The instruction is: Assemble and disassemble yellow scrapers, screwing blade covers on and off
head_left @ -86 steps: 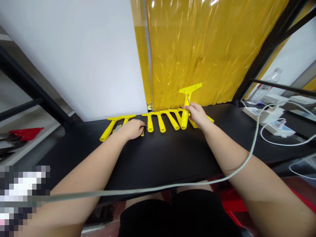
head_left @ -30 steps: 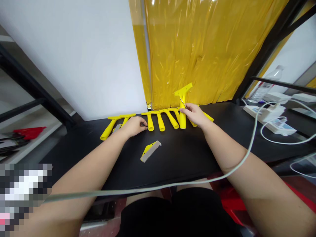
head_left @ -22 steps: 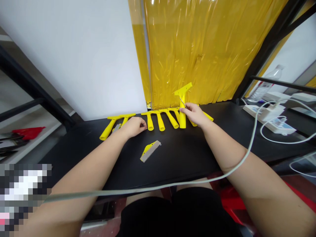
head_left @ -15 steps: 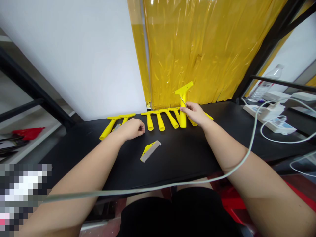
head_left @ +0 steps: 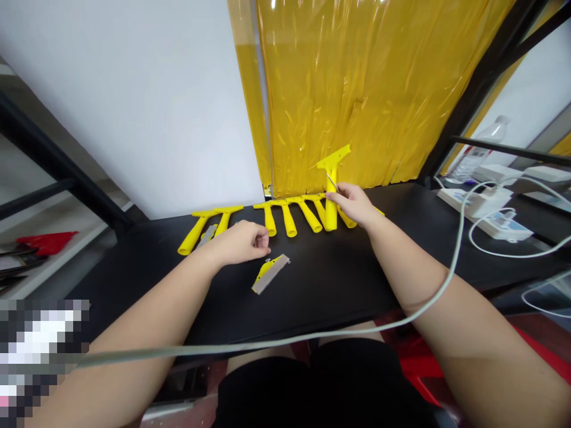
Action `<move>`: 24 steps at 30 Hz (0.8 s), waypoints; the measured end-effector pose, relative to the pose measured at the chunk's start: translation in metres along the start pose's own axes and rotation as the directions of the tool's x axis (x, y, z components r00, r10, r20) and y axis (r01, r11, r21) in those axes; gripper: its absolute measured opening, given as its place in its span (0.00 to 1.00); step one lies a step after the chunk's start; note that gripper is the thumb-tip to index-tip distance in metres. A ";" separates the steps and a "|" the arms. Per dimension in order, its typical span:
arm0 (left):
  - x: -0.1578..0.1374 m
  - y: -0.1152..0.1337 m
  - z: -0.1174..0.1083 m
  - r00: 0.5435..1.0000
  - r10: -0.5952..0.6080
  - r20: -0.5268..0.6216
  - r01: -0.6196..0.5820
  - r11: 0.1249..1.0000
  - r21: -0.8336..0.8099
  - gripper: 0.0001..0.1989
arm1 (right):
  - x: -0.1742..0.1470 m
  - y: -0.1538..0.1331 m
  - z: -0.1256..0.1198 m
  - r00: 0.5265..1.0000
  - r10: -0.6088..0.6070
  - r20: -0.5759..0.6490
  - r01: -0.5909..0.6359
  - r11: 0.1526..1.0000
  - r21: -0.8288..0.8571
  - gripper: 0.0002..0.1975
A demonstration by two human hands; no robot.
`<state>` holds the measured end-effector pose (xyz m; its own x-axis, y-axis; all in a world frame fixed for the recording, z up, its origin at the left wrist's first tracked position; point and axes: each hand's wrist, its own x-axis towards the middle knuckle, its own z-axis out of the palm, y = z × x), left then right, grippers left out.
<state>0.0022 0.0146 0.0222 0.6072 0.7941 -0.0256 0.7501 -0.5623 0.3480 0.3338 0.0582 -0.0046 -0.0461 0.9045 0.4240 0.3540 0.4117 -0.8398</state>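
Just behind the loose blade piece [head_left: 270, 274], which lies flat and slanted on the black counter [head_left: 330, 285], the left hand [head_left: 244, 241] hovers with its fingers curled in; whether they pinch anything I cannot tell. Beside the blade piece sit two small metal bits, one at its back edge [head_left: 267, 260] and one at its right tip [head_left: 288, 261].

Behind the blade piece and to its right, the right hand [head_left: 354, 203] has its fingers closed round the handle of a yellow scraper [head_left: 331, 211], held upright with its crosspiece on top. A thin metal rod [head_left: 331, 179] slants across that handle from the same hand.

Straight behind the blade piece, and on toward its right, runs a row of yellow scraper handles [head_left: 290, 222]. To its left and further back lie two more handles [head_left: 191, 238], with a grey plate [head_left: 206, 236] between them. A pale cable [head_left: 312, 336] passes in front of it; well apart to its right are a power strip [head_left: 499, 226] and a clear bottle [head_left: 482, 148].
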 end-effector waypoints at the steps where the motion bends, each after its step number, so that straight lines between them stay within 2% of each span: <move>1: 0.002 0.000 0.002 0.994 0.009 -0.109 -0.005 0.999 0.035 0.09 | 0.000 0.000 0.000 1.000 -0.005 -0.006 0.005 1.000 -0.003 0.14; 3: 0.008 -0.002 0.007 0.956 0.063 -0.288 -0.032 0.993 0.110 0.11 | 0.000 0.001 -0.001 1.000 -0.008 -0.011 0.008 1.000 -0.005 0.13; 4: 0.012 -0.004 0.010 0.941 0.101 -0.324 -0.056 0.988 0.145 0.14 | 0.001 0.001 -0.001 1.000 -0.008 -0.009 0.008 1.000 -0.004 0.13; 7: 0.020 -0.012 0.019 0.951 0.152 -0.270 -0.099 0.975 0.201 0.21 | 0.001 0.000 -0.002 1.000 -0.007 -0.004 0.007 1.000 -0.003 0.13; 10: 0.022 -0.016 0.024 0.963 0.151 -0.224 -0.105 0.973 0.205 0.19 | 0.000 -0.002 -0.002 1.000 -0.009 -0.011 0.009 1.000 0.003 0.13; 15: 0.022 -0.012 0.025 0.946 0.174 -0.274 -0.114 0.969 0.219 0.18 | 0.000 -0.002 -0.002 1.000 -0.010 -0.007 0.010 1.000 0.003 0.13; 24: 0.029 -0.006 0.028 0.943 0.203 -0.263 -0.139 0.960 0.242 0.16 | -0.001 -0.008 -0.002 1.000 -0.010 -0.003 0.010 1.000 -0.010 0.13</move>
<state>0.0221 0.0345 -0.0067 0.6558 0.6956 0.2933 0.6994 -0.7061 0.1107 0.3330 0.0537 0.0023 -0.0466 0.8998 0.4337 0.3628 0.4198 -0.8319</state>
